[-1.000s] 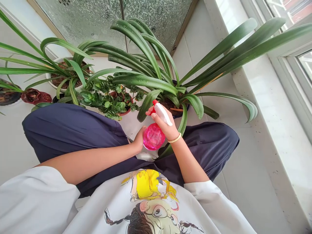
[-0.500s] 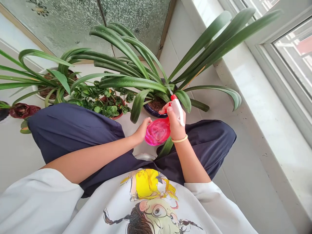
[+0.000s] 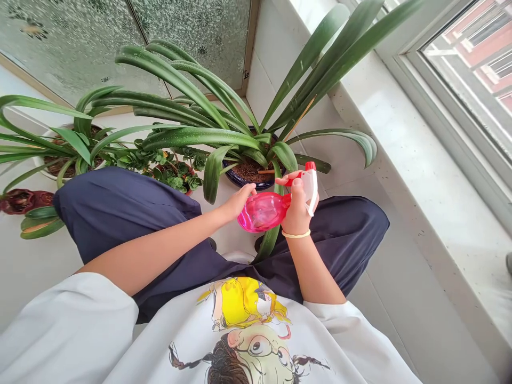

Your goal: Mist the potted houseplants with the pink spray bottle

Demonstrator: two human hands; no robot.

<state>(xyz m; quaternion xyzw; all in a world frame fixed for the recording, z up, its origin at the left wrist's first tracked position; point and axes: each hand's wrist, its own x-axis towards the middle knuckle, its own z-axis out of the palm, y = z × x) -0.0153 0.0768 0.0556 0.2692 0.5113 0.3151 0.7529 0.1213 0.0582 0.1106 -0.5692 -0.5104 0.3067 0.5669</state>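
Observation:
A pink see-through spray bottle [image 3: 263,212] with a white and red trigger head lies tilted between my hands, its base to the left. My right hand [image 3: 296,212] is wrapped round its neck, fingers at the red trigger. At the base end, my left hand [image 3: 239,202] grips the bottle; its underside fingers are partly hidden. The red nozzle points up, toward a long-leaved green plant [image 3: 200,134] in a dark blue pot [image 3: 250,184]. Brown soil shows in that pot. Fine droplets hang in the air by the upright leaves, and white specks dot some leaves.
To the left are a small leafy plant [image 3: 176,173] and another long-leaved plant in a white pot [image 3: 46,169]. A marble sill [image 3: 400,144] runs along the right below a window. Patterned glass doors [image 3: 200,32] stand behind. My bent knees flank the bottle.
The bottle's head has swung right and turned more upright, away from the plant's centre. My right hand moved slightly right with it. The view has shifted, showing more window.

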